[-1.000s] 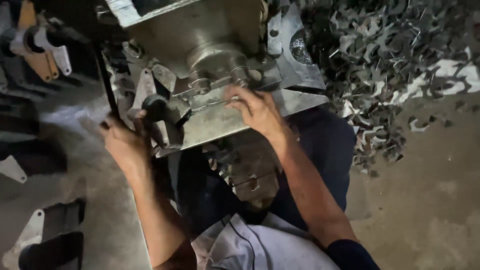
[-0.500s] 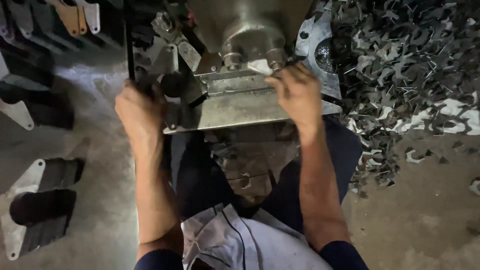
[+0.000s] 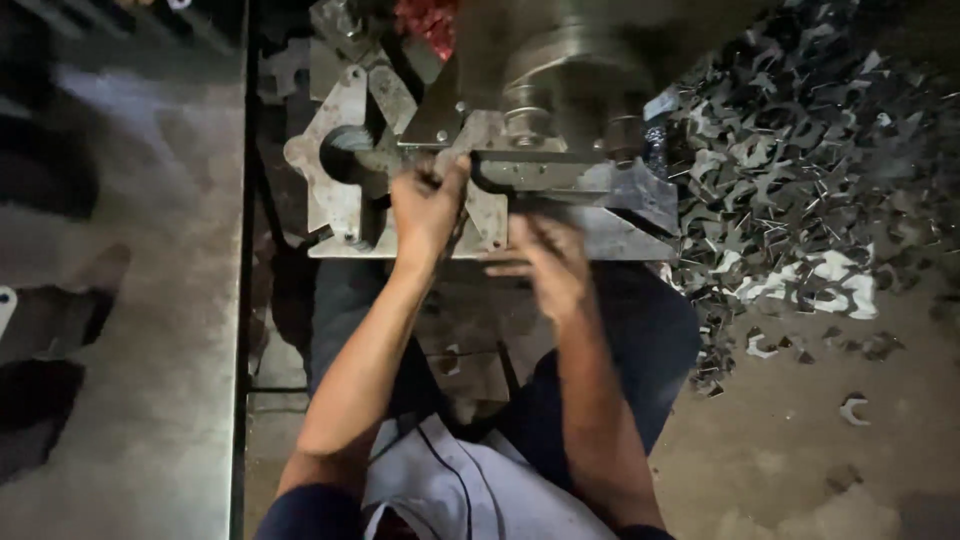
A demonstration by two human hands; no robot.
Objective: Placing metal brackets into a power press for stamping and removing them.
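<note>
A grey metal press machine (image 3: 560,110) stands in front of me, with a flat steel base plate (image 3: 340,190) over my knees. My left hand (image 3: 428,205) reaches up onto the plate and its fingers grip a small metal piece (image 3: 452,160) at the die area. My right hand (image 3: 545,262) hovers just below the plate's front edge, blurred, fingers loosely curled; whether it holds anything cannot be made out. A round steel ram (image 3: 570,70) sits above both hands.
A large heap of dark stamped metal scraps (image 3: 800,170) covers the floor to the right, with loose pieces (image 3: 853,408) nearer me. A grey metal sheet or bench (image 3: 130,300) runs along the left. My legs in blue trousers (image 3: 640,350) are below.
The view has shifted so the machine sits further left. My left hand moved from the plate's left edge to its middle. My right hand came off the plate and dropped toward me.
</note>
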